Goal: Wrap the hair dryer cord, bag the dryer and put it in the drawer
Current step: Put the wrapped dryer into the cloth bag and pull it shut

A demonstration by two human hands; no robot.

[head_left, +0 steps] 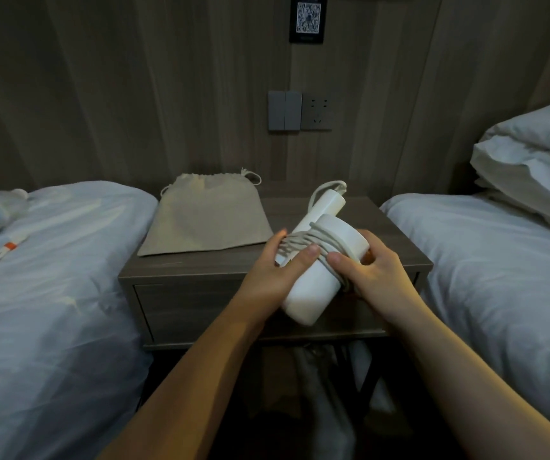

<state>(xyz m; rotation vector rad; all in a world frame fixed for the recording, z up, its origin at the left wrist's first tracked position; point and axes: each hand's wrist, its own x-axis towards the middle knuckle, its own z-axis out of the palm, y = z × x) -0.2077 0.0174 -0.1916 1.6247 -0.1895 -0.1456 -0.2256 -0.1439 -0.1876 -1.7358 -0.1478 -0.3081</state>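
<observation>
Between the left hand (277,270) and the right hand (373,273) sits the white plastic hair dryer (313,287), over the grey wooden bench (200,270). Both hands curl round it, thumbs pinning the loops of grey cord (303,242), which should be held tight for bagging.

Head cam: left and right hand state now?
Left hand: grips the hair dryer, thumb on the wound cord.
Right hand: grips the hair dryer from the other side.

Bag (205,217) on counter (396,234), back left; dryer (313,287) over front right, gripped between left hand (277,270) and right hand (376,277); drawer (194,303) beneath; left bed (51,310), right bed (499,277) flanking.
</observation>
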